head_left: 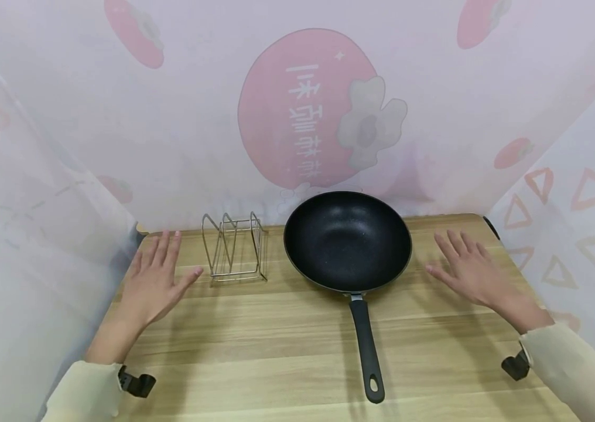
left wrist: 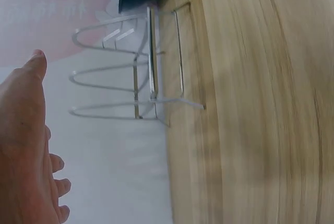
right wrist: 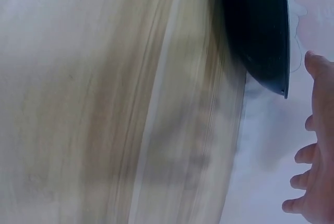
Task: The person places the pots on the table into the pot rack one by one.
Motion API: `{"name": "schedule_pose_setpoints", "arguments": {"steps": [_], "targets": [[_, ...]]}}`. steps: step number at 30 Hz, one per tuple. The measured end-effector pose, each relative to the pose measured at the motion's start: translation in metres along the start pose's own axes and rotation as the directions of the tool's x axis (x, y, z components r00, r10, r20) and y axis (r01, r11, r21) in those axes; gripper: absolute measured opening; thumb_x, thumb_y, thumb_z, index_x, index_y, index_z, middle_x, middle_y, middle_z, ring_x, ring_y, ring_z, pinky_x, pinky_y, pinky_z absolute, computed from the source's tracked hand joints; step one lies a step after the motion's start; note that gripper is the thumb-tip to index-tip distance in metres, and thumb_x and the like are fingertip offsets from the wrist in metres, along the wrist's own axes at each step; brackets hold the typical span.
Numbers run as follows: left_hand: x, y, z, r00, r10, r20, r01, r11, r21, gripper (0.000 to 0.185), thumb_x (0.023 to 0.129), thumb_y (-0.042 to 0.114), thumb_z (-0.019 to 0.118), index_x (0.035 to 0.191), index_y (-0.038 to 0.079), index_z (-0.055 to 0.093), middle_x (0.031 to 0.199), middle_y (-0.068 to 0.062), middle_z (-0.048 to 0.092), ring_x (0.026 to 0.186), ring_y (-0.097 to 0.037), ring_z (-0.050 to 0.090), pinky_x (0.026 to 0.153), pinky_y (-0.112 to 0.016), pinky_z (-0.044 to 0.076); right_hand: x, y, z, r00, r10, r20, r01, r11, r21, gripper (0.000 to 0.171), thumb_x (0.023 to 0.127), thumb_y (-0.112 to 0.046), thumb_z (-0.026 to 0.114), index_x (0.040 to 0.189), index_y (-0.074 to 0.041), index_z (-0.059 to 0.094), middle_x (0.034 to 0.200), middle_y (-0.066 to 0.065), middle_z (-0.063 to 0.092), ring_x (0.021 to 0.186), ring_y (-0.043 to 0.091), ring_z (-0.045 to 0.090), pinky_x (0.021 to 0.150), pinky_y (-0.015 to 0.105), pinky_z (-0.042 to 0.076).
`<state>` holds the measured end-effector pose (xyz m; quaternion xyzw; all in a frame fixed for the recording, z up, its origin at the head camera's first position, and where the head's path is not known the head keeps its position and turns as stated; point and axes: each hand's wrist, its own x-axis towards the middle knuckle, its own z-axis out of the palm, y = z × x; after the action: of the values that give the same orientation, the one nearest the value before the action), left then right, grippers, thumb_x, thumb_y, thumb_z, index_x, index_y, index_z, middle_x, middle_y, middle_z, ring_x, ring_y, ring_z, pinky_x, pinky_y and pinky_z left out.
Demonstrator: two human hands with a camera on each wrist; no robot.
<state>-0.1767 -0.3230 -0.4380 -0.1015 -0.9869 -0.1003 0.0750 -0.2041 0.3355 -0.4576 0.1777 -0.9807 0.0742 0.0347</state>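
Observation:
In the head view my left hand (head_left: 152, 286) hovers over the left side of the table, palm down with fingers straight and thumb spread. Just right of it stands a wire rack (head_left: 234, 246) with several upright loops; the left wrist view shows the rack (left wrist: 152, 57) beyond my thumb. A black frying pan (head_left: 347, 240) sits right of the rack, its handle (head_left: 366, 351) pointing toward me. My right hand (head_left: 474, 272) is held out to the right of the pan, fingers extended. In the right wrist view the pan's dark side (right wrist: 258, 31) shows near my thumb. Neither hand holds anything.
The wooden table (head_left: 255, 363) runs back to a pale printed cloth (head_left: 197, 117) with pink fruit drawings. Similar cloth hangs along the left and right sides. Each wrist wears a small black camera mount, one at the left cuff (head_left: 136, 384).

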Motion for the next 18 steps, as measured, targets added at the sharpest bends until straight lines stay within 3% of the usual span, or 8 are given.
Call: {"name": "schedule_pose_setpoints", "arguments": {"steps": [12,18], "targets": [[-0.007,0.043,-0.007,0.997,0.05,-0.056,-0.057,0.989,-0.134,0.092,0.109,0.055,0.051,0.17,0.012,-0.002,0.176,-0.022,0.005,0.161,-0.048,0.01,0.127,-0.068,0.008,-0.017,-0.02,-0.007,0.994,0.025,0.103,-0.044,0.98,0.195,0.086,0.109,-0.055,0.052,0.167,0.001,0.022,0.167,0.038,0.023,0.148,0.064,0.028,0.114,0.078,0.029],[-0.012,0.067,-0.009,0.998,0.041,-0.037,-0.051,0.951,-0.306,0.086,0.111,0.047,0.051,0.17,0.01,0.001,0.176,-0.022,0.006,0.158,-0.053,0.014,0.125,-0.071,0.014,-0.024,-0.028,-0.01,0.986,0.027,0.165,-0.081,0.939,0.334,0.084,0.11,-0.052,0.051,0.166,0.003,0.021,0.165,0.038,0.026,0.149,0.061,0.028,0.115,0.076,0.028]]}}
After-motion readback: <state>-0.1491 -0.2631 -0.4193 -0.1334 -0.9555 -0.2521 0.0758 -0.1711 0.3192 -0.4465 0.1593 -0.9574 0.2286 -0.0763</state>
